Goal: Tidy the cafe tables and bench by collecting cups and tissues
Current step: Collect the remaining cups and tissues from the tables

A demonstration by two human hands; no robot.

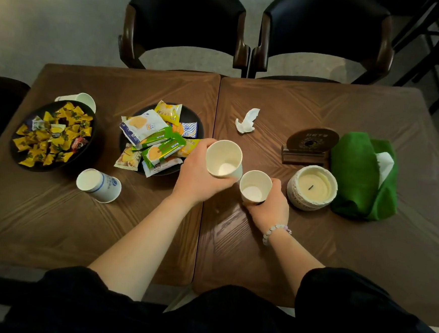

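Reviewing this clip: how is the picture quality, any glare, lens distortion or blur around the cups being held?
Head view: dim light, darker corners, wide-lens stretching toward the borders. Head view: soft glare on the right table beside the right hand; its paper cup looks reasonably sharp, no motion smear.

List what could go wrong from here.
Both hands are full: the left hand grips one paper cup, the right hand a second cup. Unless stacked, grabbing the crumpled tissue or the tipped cup may drop one. The right hand is close to the candle jar and could bump it.
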